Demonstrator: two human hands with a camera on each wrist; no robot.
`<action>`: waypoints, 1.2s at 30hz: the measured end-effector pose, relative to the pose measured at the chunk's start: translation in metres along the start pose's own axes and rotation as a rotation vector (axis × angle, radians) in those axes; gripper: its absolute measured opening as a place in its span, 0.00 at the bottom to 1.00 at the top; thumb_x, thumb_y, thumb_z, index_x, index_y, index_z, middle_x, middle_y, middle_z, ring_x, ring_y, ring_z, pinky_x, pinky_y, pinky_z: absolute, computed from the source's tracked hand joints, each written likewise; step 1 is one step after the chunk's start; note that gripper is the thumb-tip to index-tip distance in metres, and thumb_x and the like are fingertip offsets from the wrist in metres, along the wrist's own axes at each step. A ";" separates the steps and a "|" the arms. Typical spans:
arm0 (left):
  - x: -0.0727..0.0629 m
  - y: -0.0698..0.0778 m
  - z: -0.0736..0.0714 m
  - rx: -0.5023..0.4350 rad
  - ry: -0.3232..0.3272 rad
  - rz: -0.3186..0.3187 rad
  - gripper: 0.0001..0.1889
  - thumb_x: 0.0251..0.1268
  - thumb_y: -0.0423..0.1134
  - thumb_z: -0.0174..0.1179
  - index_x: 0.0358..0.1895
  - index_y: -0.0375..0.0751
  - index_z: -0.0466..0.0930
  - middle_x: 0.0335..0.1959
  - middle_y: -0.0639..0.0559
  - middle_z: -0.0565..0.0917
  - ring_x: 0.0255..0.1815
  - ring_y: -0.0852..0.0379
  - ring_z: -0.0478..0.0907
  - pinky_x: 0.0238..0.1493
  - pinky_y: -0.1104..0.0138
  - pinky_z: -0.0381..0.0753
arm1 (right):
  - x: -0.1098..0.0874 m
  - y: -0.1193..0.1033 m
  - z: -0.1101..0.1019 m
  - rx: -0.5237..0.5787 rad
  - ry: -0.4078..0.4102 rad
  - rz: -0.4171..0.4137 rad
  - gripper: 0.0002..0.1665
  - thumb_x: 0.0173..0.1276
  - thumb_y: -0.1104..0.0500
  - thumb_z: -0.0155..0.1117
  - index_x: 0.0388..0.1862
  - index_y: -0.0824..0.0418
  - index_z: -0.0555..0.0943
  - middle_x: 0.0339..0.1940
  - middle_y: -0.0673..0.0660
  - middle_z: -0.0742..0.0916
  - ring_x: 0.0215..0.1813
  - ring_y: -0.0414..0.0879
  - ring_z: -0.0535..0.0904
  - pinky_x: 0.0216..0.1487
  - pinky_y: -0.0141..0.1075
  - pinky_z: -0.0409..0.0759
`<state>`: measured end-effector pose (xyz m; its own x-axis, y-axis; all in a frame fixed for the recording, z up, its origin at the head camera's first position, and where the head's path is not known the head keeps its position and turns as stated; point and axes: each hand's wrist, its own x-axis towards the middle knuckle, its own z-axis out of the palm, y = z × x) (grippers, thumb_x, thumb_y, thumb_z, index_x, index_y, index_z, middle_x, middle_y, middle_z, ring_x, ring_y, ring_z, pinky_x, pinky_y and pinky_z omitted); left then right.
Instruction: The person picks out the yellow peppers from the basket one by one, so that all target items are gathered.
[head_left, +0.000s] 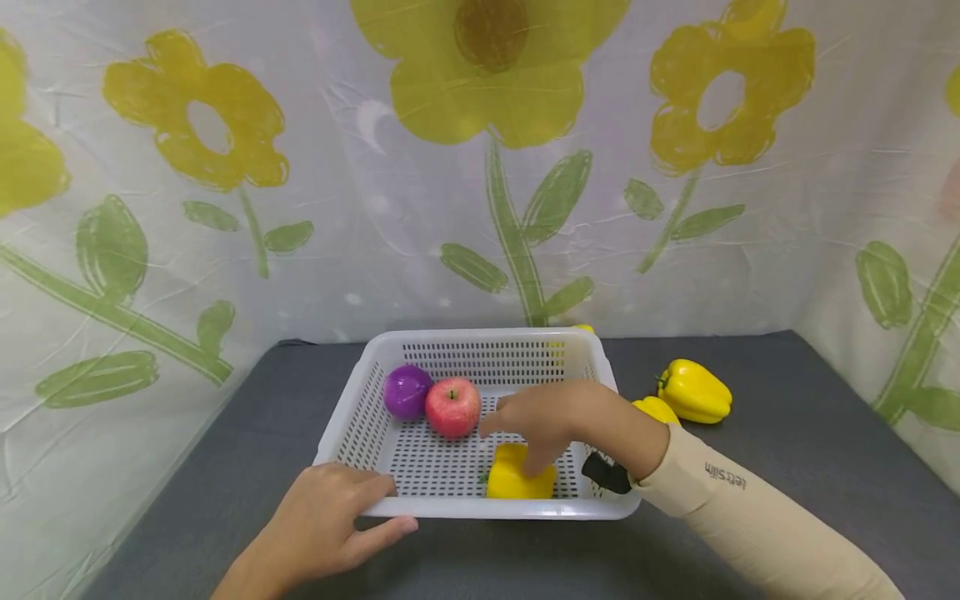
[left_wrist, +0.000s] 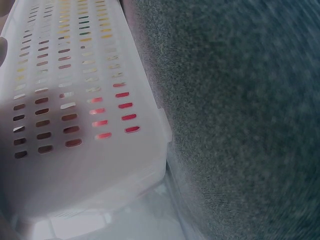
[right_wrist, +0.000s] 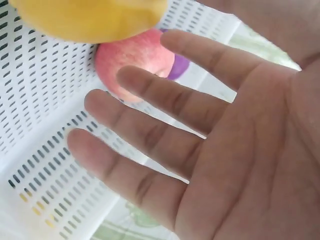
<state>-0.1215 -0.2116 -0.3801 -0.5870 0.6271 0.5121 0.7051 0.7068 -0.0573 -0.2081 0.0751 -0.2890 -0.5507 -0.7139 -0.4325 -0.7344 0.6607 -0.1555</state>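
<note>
My left hand (head_left: 333, 517) holds the near left corner of a white perforated plastic basket (head_left: 450, 507), its fingers over the rim and its thumb in front of the near wall. In the left wrist view the basket (left_wrist: 90, 172) shows its slotted side. Inside the basket my right hand (head_left: 547, 417) hovers with fingers spread, over a yellow bell pepper (head_left: 517, 479) by the near wall. The right wrist view shows the fingers straight and apart from the pepper (right_wrist: 95, 17). A red apple (head_left: 453, 408) sits beside a shiny purple round thing (head_left: 407, 392), its kind unclear.
Two more yellow bell peppers (head_left: 696, 390) lie right of the basket, one partly behind my right forearm. A bit of yellow (head_left: 583, 327) shows past the basket's far rim. The dark grey tabletop (head_left: 247, 442) meets a flower-printed curtain (head_left: 322, 250) behind.
</note>
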 end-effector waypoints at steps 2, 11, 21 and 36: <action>0.000 0.000 0.000 -0.001 -0.010 -0.008 0.21 0.65 0.66 0.59 0.24 0.58 0.70 0.18 0.71 0.65 0.20 0.72 0.59 0.22 0.73 0.60 | 0.002 -0.001 0.002 -0.005 -0.026 -0.016 0.42 0.57 0.60 0.77 0.70 0.43 0.73 0.56 0.45 0.80 0.49 0.41 0.74 0.52 0.35 0.77; 0.001 0.001 0.001 -0.006 -0.031 -0.021 0.22 0.65 0.67 0.58 0.24 0.58 0.69 0.17 0.71 0.61 0.19 0.72 0.57 0.21 0.74 0.58 | 0.020 -0.008 0.019 -0.097 -0.149 -0.022 0.44 0.52 0.59 0.79 0.68 0.39 0.75 0.45 0.45 0.77 0.46 0.42 0.73 0.49 0.38 0.78; 0.000 -0.001 0.001 -0.004 0.010 0.007 0.22 0.66 0.67 0.57 0.24 0.57 0.69 0.17 0.70 0.64 0.19 0.71 0.58 0.22 0.72 0.60 | 0.027 -0.009 0.023 -0.126 -0.152 -0.014 0.41 0.54 0.59 0.78 0.66 0.36 0.76 0.48 0.46 0.77 0.47 0.42 0.72 0.53 0.44 0.79; 0.000 -0.001 0.001 0.005 0.006 0.008 0.23 0.65 0.67 0.58 0.23 0.58 0.65 0.17 0.71 0.57 0.19 0.72 0.54 0.21 0.74 0.56 | 0.021 -0.002 0.021 -0.064 -0.106 -0.059 0.32 0.51 0.55 0.80 0.56 0.44 0.81 0.40 0.45 0.77 0.44 0.40 0.72 0.44 0.35 0.76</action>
<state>-0.1225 -0.2119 -0.3811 -0.5793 0.6306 0.5165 0.7074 0.7038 -0.0658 -0.2099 0.0636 -0.3162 -0.4633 -0.7200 -0.5166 -0.7898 0.5999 -0.1279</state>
